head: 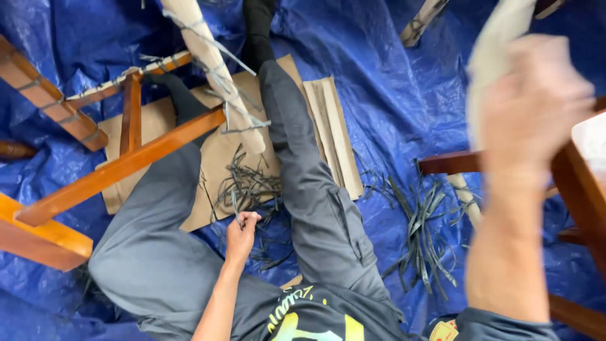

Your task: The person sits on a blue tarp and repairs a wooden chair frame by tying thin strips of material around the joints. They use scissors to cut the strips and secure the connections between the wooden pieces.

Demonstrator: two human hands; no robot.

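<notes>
Grey strips [243, 186] litter the cardboard [218, 158]; the left hand [241, 232] pinches one strip between its fingers. Raised and blurred, the right hand [530, 107] grips a pale wrapped piece [499, 38].

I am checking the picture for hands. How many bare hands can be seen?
2: the left hand is low between the grey-trousered legs, pinching a dark strip; the right hand is raised at the right edge, blurred, holding a pale wrapped piece.

Even, soft daylight is filling the scene; shadows are staying faint. Blue tarp [391, 82] is showing mild sheen at 12 o'clock. Right hand [530, 107] at 2 o'clock is blurring badly, too close. Centre is reading sharp; edges are bending slightly.
</notes>
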